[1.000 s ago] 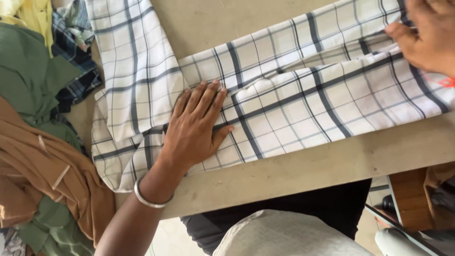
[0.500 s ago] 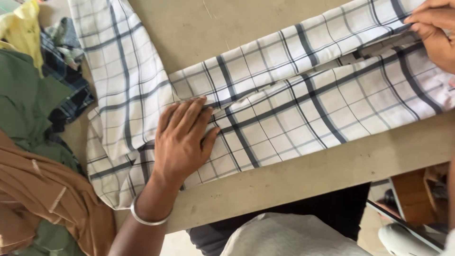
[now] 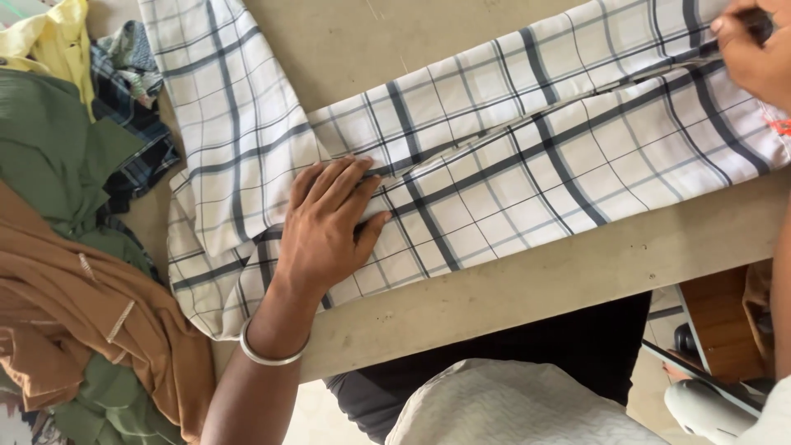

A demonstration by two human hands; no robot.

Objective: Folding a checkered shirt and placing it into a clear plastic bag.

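table: worn beige wooden top (image 3: 346, 49) | light: soft daylight | floor: pale, lower right (image 3: 659, 317)

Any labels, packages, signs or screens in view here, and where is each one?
Only one possible label: a small orange-red mark on the white checked fabric with dark stripes, at the right edge of the picture, just below the right hand; too small to tell its shape.
No packages, signs or screens.

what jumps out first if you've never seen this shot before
A white checked cloth with dark stripes lies folded across the wooden table, filling the middle of the view. The left hand, a silver bangle on its wrist, presses flat on the cloth near its left end, while the right hand pinches the fold at the top right corner. A heap of brown and green clothes sits at the left edge.
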